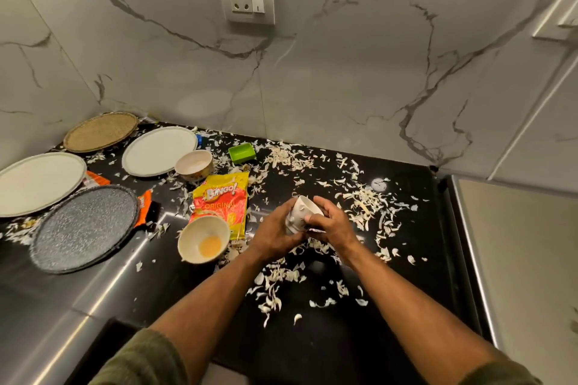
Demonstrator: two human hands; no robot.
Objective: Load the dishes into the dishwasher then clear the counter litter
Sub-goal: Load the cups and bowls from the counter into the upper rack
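Cup (301,212) sits in both your hands above the counter (391,306), mouth tilted up and away | left hand (275,233) wraps its side, right hand (333,222) curls over rim and base | bowl (203,239) nearest, by your left | plates (37,183) farther left | peels (369,206) all around, nothing blocks you.

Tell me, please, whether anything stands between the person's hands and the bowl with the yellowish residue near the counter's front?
Nothing visible blocks it. The bowl sits just left of the left hand, with bare counter between. However, both that hand and the right hand already hold a white cup.
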